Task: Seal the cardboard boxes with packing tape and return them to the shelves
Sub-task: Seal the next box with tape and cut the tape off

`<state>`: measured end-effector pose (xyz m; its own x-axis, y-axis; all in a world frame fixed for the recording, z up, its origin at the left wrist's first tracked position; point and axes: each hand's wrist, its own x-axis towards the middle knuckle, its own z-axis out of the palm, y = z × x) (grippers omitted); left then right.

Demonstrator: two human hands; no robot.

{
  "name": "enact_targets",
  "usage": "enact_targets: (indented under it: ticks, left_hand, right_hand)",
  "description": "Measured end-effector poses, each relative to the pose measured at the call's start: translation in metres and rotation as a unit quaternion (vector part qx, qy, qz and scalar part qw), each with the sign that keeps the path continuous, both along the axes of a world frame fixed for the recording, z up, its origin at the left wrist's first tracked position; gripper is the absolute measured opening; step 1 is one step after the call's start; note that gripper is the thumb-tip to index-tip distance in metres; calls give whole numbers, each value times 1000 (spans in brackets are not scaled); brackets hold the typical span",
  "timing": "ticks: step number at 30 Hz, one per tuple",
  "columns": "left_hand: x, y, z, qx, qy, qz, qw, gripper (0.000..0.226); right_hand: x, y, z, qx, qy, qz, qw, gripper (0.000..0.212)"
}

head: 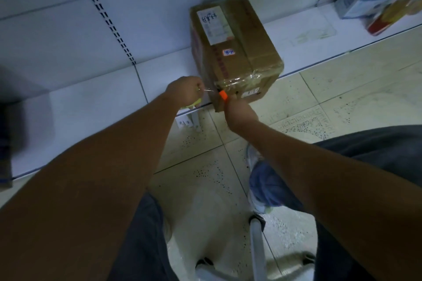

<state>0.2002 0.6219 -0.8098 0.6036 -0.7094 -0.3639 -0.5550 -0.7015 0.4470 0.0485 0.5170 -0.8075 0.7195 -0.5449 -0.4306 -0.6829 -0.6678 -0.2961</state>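
Both hands work at twelve o'clock: left hand [186, 92] grips tape, right hand [237, 110] clutches an orange cutter [223, 94] at the box [235, 52]; cutting flush at the edge seems best.

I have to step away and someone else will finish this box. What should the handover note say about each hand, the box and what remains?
Left hand: curled round a yellow-handled tool; what kind is unclear.
Right hand: grips an orange-tipped tool at the box's near corner.
Cardboard box: on the low white shelf, its near end overhanging the edge, clear tape wrapped across that end.
Done: tape applied.
Left: probably cut the tape free, push the box fully onto the shelf.
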Motion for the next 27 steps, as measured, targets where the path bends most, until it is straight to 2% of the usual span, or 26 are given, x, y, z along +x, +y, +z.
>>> enact_targets:
  ticks: [2, 6, 7, 8, 10, 12, 14, 17, 21, 24, 27]
  left_hand:
    - [4, 2, -1, 1, 11, 27, 1000, 14]
    - [16, 4, 3, 0, 42, 46, 998, 12]
    - [18, 6, 4, -1, 49, 47, 998, 11]
    - [20, 9, 5, 1, 49, 40, 998, 10]
    - [22, 15, 7, 16, 42, 22, 999, 14]
    - [30, 23, 7, 30, 40, 35, 998, 17]
    - [40, 37, 6, 15, 37, 69, 997, 20]
    - [41, 40, 10, -36, 89, 109, 989, 19]
    - [34, 48, 16, 7, 82, 141, 987, 25]
    - [34, 53, 22, 43, 39, 249, 967, 30]
    - [21, 44, 29, 53, -30, 361, 931, 31]
  right_hand:
    - [1, 6, 8, -4, -9, 8, 1000, 24]
    - [14, 37, 26, 17, -153, -38, 987, 15]
    - [15, 41, 21, 28, -158, -44, 986, 12]
    - [11, 44, 14, 56, -128, -46, 989, 11]
    - [-14, 43, -13, 120, 37, -48, 991, 19]
    - [-41, 33, -41, 77, 128, -16, 989, 24]
    - [-47, 29, -46, 82, 91, -7, 992, 23]
    - [-48, 23, -25, 59, -34, 9, 998, 16]
    - [-44, 11, 15, 25, -208, 7, 978, 18]
    - [-33, -23, 30, -28, -289, -111, 950, 27]
    - [-17, -63, 34, -78, -258, -222, 937, 32]
